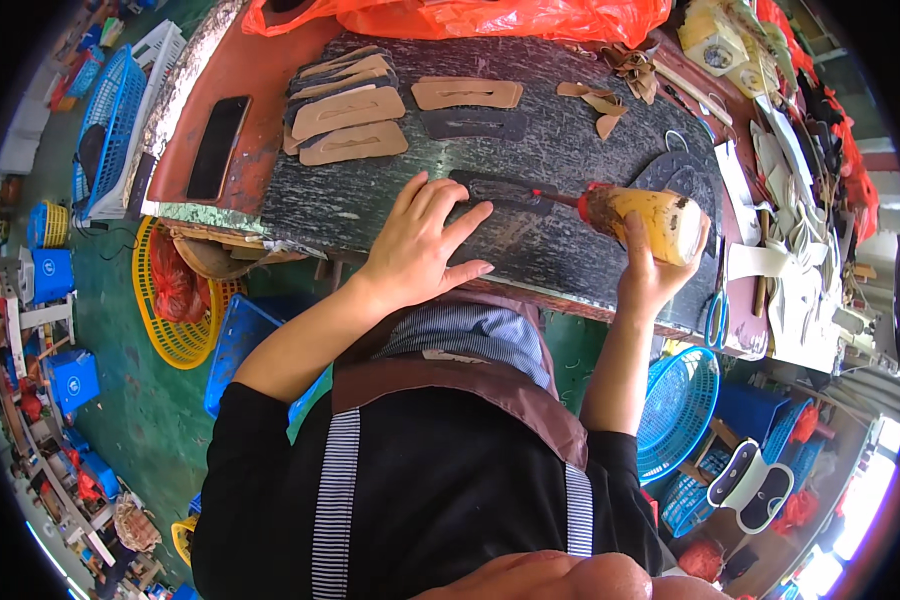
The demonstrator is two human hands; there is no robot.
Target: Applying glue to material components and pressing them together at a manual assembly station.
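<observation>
My right hand (650, 255) is wrapped round a stained yellow bottle (675, 222), tipped on its side with its red neck and thin dark tip pointing left. The tip is over or on a dark slotted strip (505, 190) lying on the black work board (340, 205); contact cannot be made out. At the strip's left end, the fingers of my left hand (420, 235) are spread, fingertips at its edge. Beyond are a tan slotted piece (467, 94), a black piece (475, 124) below it, and a fanned stack of tan and black pieces (348, 112).
A phone (218, 148) lies left of the board. Dark rounded pieces (678, 175), blue-handled scissors (716, 320) and white offcuts (795, 255) lie to the right. Red plastic sheeting (490, 18) covers the far edge. Below the table stand a yellow basket (145, 300) and a blue basket (682, 405).
</observation>
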